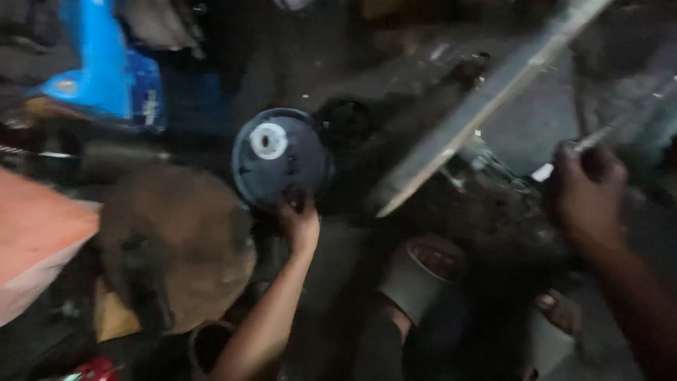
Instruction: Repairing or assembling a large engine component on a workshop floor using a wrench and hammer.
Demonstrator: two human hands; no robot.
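Round dark disc (pixel 278 156) with a white centre sits mid-scene, its near edge pinched by the left hand (pixel 300 222); right hand (pixel 585 194), at right, is closed on a thin rod (pixel 594 139); a pale plank (pixel 486 99) slants between them.

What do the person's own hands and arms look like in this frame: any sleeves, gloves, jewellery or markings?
Both are bare. The left hand wears no glove, and its slim forearm shows no sleeve down to the bottom edge of the picture. The right hand is also ungloved, with a bare forearm running to the lower right corner. No watch, ring or marking can be made out; the picture is dark and blurred.
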